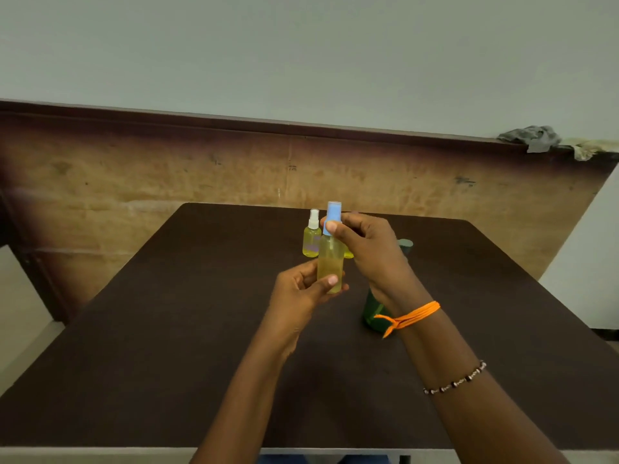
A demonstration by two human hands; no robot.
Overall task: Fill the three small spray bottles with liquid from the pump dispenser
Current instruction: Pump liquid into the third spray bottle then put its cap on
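My left hand (pixel 303 289) grips the lower body of a small clear spray bottle (pixel 331 262) filled with yellow liquid, held upright above the dark table (pixel 167 329). My right hand (pixel 365 249) pinches its blue cap (pixel 333 218) at the top. Behind it stands a second yellow-filled spray bottle (pixel 311 237) with a white nozzle. A sliver of a third yellow bottle (pixel 349 254) shows behind my right hand. A green bottle (pixel 373 313), probably the dispenser, stands under my right wrist, mostly hidden.
A grey-green cap-like object (pixel 405 246) stands on the table just right of my right hand. A worn brown board (pixel 167 175) rises behind the table, with a crumpled grey cloth (pixel 532 137) on its top edge at the far right.
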